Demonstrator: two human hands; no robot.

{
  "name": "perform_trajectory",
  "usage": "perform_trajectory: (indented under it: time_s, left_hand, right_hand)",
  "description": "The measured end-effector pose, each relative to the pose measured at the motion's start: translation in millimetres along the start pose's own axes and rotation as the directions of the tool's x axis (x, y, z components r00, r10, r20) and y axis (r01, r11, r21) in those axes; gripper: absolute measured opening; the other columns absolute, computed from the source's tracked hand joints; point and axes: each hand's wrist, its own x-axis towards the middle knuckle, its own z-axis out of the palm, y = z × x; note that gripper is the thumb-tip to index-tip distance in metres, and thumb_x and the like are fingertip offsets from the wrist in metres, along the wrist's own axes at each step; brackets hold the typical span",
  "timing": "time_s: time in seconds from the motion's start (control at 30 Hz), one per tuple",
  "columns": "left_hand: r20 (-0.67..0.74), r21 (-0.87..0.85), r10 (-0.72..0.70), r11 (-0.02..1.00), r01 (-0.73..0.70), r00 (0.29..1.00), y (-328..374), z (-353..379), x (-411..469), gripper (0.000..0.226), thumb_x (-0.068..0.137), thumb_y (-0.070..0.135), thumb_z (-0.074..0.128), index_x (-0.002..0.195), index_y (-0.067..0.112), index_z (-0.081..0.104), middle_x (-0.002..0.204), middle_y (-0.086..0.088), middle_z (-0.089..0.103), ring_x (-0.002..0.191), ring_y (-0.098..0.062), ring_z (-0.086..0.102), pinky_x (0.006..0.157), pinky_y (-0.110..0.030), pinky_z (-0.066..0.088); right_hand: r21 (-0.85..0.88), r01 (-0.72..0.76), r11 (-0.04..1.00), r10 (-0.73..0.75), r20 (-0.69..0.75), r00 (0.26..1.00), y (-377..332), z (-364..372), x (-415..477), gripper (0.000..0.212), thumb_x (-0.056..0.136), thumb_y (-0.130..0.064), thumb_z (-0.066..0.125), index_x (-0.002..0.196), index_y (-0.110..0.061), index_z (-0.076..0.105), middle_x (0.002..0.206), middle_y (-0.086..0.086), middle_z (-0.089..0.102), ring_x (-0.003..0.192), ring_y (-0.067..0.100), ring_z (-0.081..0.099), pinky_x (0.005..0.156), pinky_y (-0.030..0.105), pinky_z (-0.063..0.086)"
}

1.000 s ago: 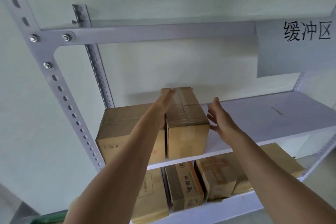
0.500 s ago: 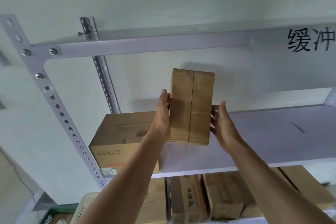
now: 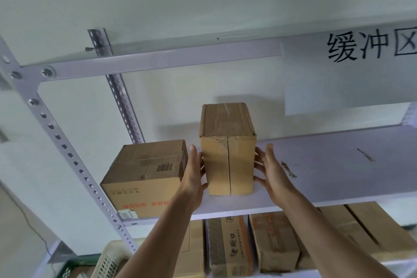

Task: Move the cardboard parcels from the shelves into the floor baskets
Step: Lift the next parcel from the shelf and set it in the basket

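A white sheet (image 3: 327, 88) on the rack's top rail carries "缓冲区" in large black characters. The large carton (image 3: 144, 183) on the upper shelf bears a barcode and blurred, unreadable red print. The lower-shelf carton (image 3: 228, 246) shows a circled "A" above black characters too blurred to read reliably.

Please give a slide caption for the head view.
Left hand and right hand press a tall cardboard parcel between them at the upper shelf, beside a larger parcel.

Soft, even daylight; faint shadows, slight blur, bowed edges.
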Motion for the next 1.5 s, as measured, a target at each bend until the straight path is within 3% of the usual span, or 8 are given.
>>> perform_trajectory:
  time_s: [0.17, 0.3, 0.43, 0.67, 0.77, 0.93, 1.27, 1.5]
  left_hand:
    - [-0.004, -0.038, -0.009, 0.999, 0.009, 1.0, 11, 5, -1, 0.089, 0.093, 0.091, 0.014, 0.143, 0.035, 0.062, 0.149, 0.008, 0.058, 0.142, -0.019, 0.047, 0.116, -0.066, 0.032]
    - [0.04, -0.043, 0.036, 0.999, -0.034, 0.999, 8, 1, -5, 0.098, 0.094, 0.089, 0.007, 0.152, 0.028, 0.058, 0.158, -0.002, 0.058, 0.151, -0.023, 0.044, 0.128, -0.065, 0.015]
    - [0.151, -0.083, 0.089, 0.994, -0.077, 0.984, 0, 0, -10, 0.103, 0.097, 0.083, 0.009, 0.148, 0.009, 0.061, 0.142, -0.026, 0.067, 0.137, -0.043, 0.061, 0.121, -0.068, 0.038]
    - [0.138, -0.017, 0.115, 0.993, -0.113, 0.984, -16, 4, -17, 0.091, 0.098, 0.084, 0.016, 0.155, 0.026, 0.055, 0.15, -0.012, 0.065, 0.141, -0.034, 0.06, 0.113, -0.055, 0.052]
    - [0.163, -0.019, 0.123, 0.992, -0.121, 0.979, -16, 9, -23, 0.087, 0.1, 0.081, 0.014, 0.149, 0.029, 0.063, 0.148, -0.011, 0.067, 0.138, -0.03, 0.064, 0.101, -0.041, 0.06]
    - [0.147, 0.015, 0.162, 0.986, -0.166, 0.976, -24, 10, -32, 0.088, 0.102, 0.074, 0.017, 0.157, 0.011, 0.048, 0.15, -0.021, 0.062, 0.141, -0.039, 0.058, 0.118, -0.06, 0.046]
    - [0.085, -0.06, 0.1, 0.994, -0.095, 0.991, -35, 19, -63, 0.08, 0.108, 0.068, 0.013, 0.156, 0.017, 0.052, 0.148, -0.017, 0.066, 0.139, -0.037, 0.061, 0.115, -0.056, 0.051]
    - [0.092, -0.072, 0.071, 0.995, -0.064, 0.993, -37, 10, -92, 0.081, 0.106, 0.071, 0.015, 0.155, 0.019, 0.053, 0.146, -0.015, 0.068, 0.136, -0.035, 0.065, 0.111, -0.053, 0.055]
  right_hand:
    - [-0.014, 0.004, 1.0, -0.003, 0.034, 0.999, -18, 0, -3, 0.074, 0.086, -0.083, 0.024, 0.13, -0.038, 0.064, 0.135, -0.008, 0.067, 0.127, 0.009, 0.058, 0.105, 0.045, 0.045]
    - [0.069, 0.074, 0.995, -0.074, -0.002, 0.997, -17, -3, -8, 0.076, 0.093, -0.08, 0.024, 0.131, -0.033, 0.069, 0.134, -0.01, 0.072, 0.132, 0.009, 0.06, 0.116, 0.047, 0.042]
    - [0.117, 0.048, 0.992, -0.047, -0.015, 0.999, -9, -2, -14, 0.078, 0.095, -0.076, 0.026, 0.131, -0.023, 0.07, 0.129, 0.0, 0.076, 0.13, 0.021, 0.065, 0.12, 0.053, 0.041]
    - [0.203, -0.012, 0.979, 0.009, 0.014, 1.0, -1, 3, -20, 0.072, 0.089, -0.082, 0.026, 0.107, -0.042, 0.083, 0.121, 0.003, 0.079, 0.114, 0.018, 0.075, 0.1, 0.043, 0.055]
    - [0.261, 0.021, 0.965, -0.027, 0.019, 0.999, 4, 2, -22, 0.075, 0.095, -0.076, 0.028, 0.13, -0.028, 0.073, 0.128, 0.008, 0.076, 0.12, 0.026, 0.072, 0.095, 0.042, 0.058]
    - [0.431, 0.049, 0.901, -0.107, 0.112, 0.988, 8, 2, -33, 0.064, 0.104, -0.058, 0.027, 0.122, -0.02, 0.076, 0.123, 0.014, 0.076, 0.114, 0.033, 0.074, 0.086, 0.044, 0.065]
    - [0.268, 0.051, 0.962, -0.081, 0.1, 0.992, 15, 5, -60, 0.077, 0.092, -0.067, 0.04, 0.151, -0.018, 0.052, 0.14, 0.02, 0.065, 0.129, 0.038, 0.064, 0.104, 0.05, 0.057]
    - [0.259, 0.076, 0.963, -0.088, 0.035, 0.995, 18, 16, -95, 0.083, 0.085, -0.072, 0.044, 0.147, -0.018, 0.057, 0.13, 0.014, 0.073, 0.117, 0.03, 0.072, 0.084, 0.038, 0.064]
